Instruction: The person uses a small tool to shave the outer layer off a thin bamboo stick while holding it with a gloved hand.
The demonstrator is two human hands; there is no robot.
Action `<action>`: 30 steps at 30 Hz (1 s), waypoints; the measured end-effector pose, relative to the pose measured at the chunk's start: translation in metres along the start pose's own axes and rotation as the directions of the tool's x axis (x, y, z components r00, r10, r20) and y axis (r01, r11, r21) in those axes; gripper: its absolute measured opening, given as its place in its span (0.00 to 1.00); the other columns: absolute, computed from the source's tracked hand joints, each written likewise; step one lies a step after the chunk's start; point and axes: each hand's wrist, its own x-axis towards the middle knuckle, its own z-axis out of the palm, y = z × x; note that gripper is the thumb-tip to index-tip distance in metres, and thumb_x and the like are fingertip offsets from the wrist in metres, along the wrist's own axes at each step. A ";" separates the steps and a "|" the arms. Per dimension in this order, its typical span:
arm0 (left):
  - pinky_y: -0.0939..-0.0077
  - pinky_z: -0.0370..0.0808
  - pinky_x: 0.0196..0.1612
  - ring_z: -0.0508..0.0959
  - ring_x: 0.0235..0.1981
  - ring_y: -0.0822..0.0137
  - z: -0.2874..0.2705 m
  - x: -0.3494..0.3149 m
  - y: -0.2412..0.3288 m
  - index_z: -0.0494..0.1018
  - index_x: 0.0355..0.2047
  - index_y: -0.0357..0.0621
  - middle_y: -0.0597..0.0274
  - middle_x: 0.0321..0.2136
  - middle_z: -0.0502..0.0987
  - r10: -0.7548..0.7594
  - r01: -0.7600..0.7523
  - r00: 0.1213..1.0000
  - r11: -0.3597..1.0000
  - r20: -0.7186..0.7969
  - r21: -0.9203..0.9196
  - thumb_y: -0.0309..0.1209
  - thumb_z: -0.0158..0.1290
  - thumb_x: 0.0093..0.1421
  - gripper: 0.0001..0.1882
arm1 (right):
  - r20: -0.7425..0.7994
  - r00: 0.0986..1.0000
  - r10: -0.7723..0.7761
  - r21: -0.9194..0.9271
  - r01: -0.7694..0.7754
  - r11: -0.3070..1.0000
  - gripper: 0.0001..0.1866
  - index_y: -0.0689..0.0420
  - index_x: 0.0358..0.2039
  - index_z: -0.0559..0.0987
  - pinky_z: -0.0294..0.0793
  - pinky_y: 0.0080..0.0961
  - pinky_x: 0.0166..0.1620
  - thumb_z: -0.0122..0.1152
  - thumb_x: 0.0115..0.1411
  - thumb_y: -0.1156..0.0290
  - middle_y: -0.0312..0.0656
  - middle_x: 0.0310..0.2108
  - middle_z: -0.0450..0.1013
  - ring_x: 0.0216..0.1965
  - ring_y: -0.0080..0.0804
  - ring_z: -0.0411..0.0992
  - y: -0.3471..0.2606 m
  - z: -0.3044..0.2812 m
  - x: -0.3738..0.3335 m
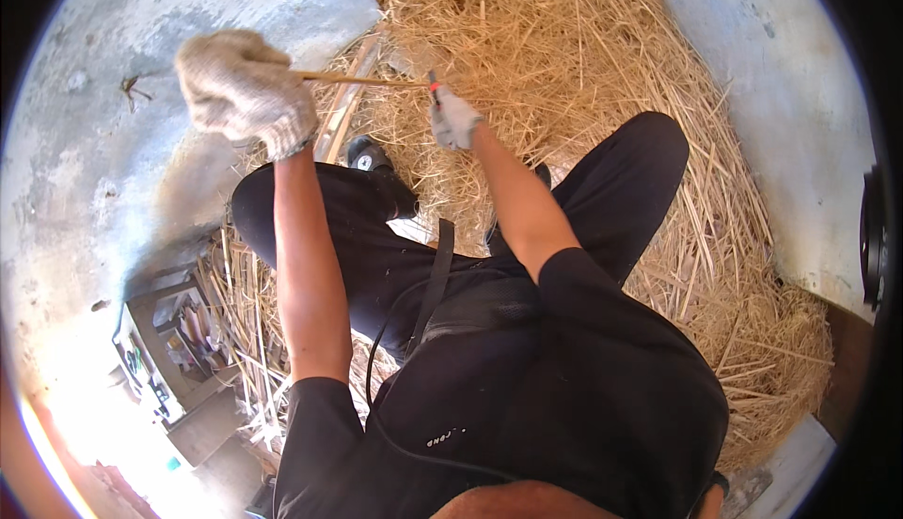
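Note:
My left hand (243, 88), in a pale knitted work glove, is raised in front of the left wall with its fingers closed. From it a thin tan strip, like split cane or a stiff stalk (362, 79), runs almost level to the right. My right hand (455, 122), gloved too, is closed round a small tool (435, 88) with red and dark parts and a grey tip. The strip's far end meets this tool. Whether the tool is a knife or cutters cannot be made out, as the glove hides most of it.
Loose straw (564, 58) covers the floor ahead and to the right. A wooden slat (340, 115) lies beyond my left shoe (369, 156). Worn plaster walls (75, 171) stand on both sides. At the lower left is a wooden shelf unit (183, 336) with small items.

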 end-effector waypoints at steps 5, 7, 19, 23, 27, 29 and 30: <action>0.79 0.68 0.14 0.71 0.11 0.69 0.057 0.015 0.014 0.70 0.21 0.39 0.58 0.12 0.72 -0.039 0.382 0.693 0.867 -0.720 0.320 0.35 0.48 0.68 0.19 | 0.157 0.985 0.074 0.365 -0.127 0.922 0.32 0.52 0.24 0.73 0.54 0.29 0.12 0.42 0.69 0.36 0.33 0.11 0.60 0.09 0.28 0.56 -0.063 -0.028 -0.040; 0.78 0.68 0.13 0.71 0.11 0.69 0.062 0.016 0.011 0.70 0.21 0.38 0.56 0.13 0.72 0.004 0.364 0.699 0.859 -0.716 0.360 0.35 0.49 0.68 0.19 | -0.177 0.955 -0.238 0.064 0.253 0.965 0.32 0.56 0.29 0.76 0.62 0.34 0.15 0.43 0.69 0.38 0.39 0.13 0.66 0.11 0.34 0.63 -0.069 -0.024 -0.047; 0.74 0.70 0.15 0.70 0.10 0.65 0.052 0.009 0.010 0.69 0.20 0.37 0.52 0.13 0.73 -0.009 0.373 0.676 0.866 -0.737 0.332 0.39 0.53 0.64 0.20 | 0.028 0.996 0.084 -0.114 -0.081 0.990 0.30 0.59 0.34 0.76 0.67 0.31 0.23 0.47 0.68 0.40 0.43 0.20 0.70 0.21 0.33 0.72 -0.035 0.004 0.005; 0.76 0.69 0.17 0.71 0.12 0.66 0.041 -0.003 0.011 0.69 0.21 0.39 0.55 0.13 0.74 0.082 0.398 0.734 0.753 -0.675 0.524 0.37 0.53 0.66 0.19 | -0.292 0.809 -0.510 -0.116 0.499 0.859 0.27 0.60 0.35 0.76 0.68 0.34 0.24 0.48 0.69 0.45 0.45 0.19 0.71 0.23 0.35 0.74 -0.098 0.000 -0.041; 0.79 0.69 0.18 0.73 0.15 0.68 0.066 0.012 0.009 0.71 0.24 0.38 0.57 0.14 0.75 0.015 0.305 0.651 0.911 -0.759 0.279 0.31 0.59 0.60 0.12 | -0.171 0.757 -0.631 -0.699 0.358 0.619 0.21 0.61 0.37 0.76 0.71 0.37 0.27 0.47 0.69 0.53 0.49 0.23 0.75 0.28 0.38 0.76 -0.036 0.008 -0.031; 0.78 0.69 0.17 0.73 0.14 0.68 0.065 0.011 0.001 0.72 0.24 0.37 0.55 0.15 0.75 -0.022 0.318 0.640 0.917 -0.768 0.239 0.33 0.61 0.58 0.13 | -0.077 0.980 -0.183 -0.766 0.059 0.640 0.22 0.61 0.39 0.76 0.71 0.37 0.25 0.48 0.68 0.53 0.50 0.23 0.75 0.25 0.38 0.76 0.041 -0.013 0.023; 0.78 0.68 0.17 0.72 0.14 0.68 0.051 0.000 -0.001 0.71 0.24 0.37 0.55 0.14 0.75 -0.016 0.273 0.651 0.938 -0.759 0.214 0.34 0.61 0.58 0.14 | 0.010 1.000 0.010 -0.665 0.000 0.746 0.22 0.62 0.40 0.76 0.70 0.37 0.24 0.48 0.68 0.53 0.50 0.23 0.75 0.24 0.38 0.76 0.034 -0.005 0.018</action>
